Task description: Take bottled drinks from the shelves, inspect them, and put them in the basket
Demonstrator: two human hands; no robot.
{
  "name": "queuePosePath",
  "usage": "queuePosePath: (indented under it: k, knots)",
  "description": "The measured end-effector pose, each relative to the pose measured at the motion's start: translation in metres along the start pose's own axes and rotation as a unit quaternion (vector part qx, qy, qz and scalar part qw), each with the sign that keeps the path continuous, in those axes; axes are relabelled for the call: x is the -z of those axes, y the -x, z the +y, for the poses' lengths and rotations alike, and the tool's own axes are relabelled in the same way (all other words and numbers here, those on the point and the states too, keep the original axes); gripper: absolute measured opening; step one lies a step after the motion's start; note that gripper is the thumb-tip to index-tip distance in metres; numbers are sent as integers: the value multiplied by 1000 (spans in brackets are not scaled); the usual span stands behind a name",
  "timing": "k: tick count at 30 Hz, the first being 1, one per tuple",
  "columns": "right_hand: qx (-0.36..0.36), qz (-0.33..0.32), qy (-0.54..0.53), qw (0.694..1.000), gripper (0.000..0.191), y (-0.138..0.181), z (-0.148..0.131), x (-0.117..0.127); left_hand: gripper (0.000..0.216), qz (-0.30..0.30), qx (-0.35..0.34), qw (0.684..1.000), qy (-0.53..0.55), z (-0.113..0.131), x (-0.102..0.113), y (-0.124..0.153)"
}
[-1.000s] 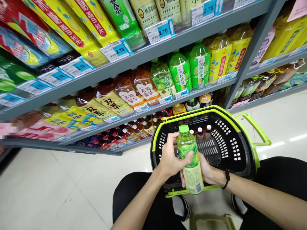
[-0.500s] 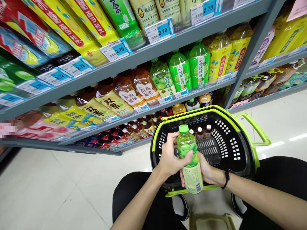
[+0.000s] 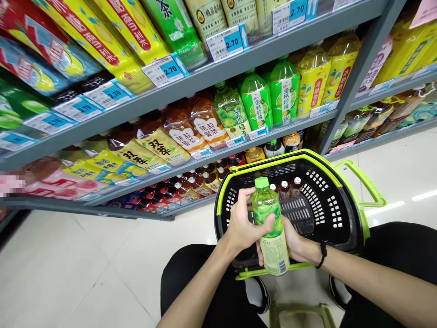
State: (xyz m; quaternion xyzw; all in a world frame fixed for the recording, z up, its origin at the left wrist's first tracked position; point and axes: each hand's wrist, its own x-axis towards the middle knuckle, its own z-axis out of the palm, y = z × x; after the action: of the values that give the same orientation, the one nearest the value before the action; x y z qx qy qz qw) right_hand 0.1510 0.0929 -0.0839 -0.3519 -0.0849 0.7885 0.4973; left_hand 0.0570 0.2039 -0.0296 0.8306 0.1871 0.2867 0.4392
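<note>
A green-capped bottle of green tea (image 3: 271,228), its label printed with green plums, is tilted slightly over the near side of a black basket (image 3: 322,241) with lime-green trim. My left hand (image 3: 244,225) grips the bottle from the left, its thumb across the label. From the right, my right hand (image 3: 293,239) wraps round the bottle's back, with most of its fingers hidden. Inside the basket, at the far side, stand several small brown bottles (image 3: 285,190) with white caps, one of them partly behind the held bottle.
Shelves of drink bottles (image 3: 205,123) run along the far side, with price tags (image 3: 232,42) on their edges. The basket's handle (image 3: 365,184) juts out to the right. My knees (image 3: 191,269) flank the basket, and a small stool (image 3: 300,312) shows below on the tiled floor (image 3: 92,269).
</note>
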Motion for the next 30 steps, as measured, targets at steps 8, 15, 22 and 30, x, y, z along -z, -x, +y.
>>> queuePosePath:
  k: [8, 15, 22, 30]
  knots:
    - [4, -13, -23, 1000, 87, 1, -1, -1, 58, -1, 3, 1000, 5, 0, 0, 0]
    - [2, -6, -24, 1000, 85, 1, -1, -1, 57, -4, 12, 1000, 4, -1, 0, 1]
    - [5, -22, -33, 999, 84, -1, 2, 2, 58, -6, 24, 1000, 2, -1, -1, 1]
    - [5, -1, -16, 1000, 87, 0, 0, 0, 56, 0, 29, 1000, 4, 0, 0, 1]
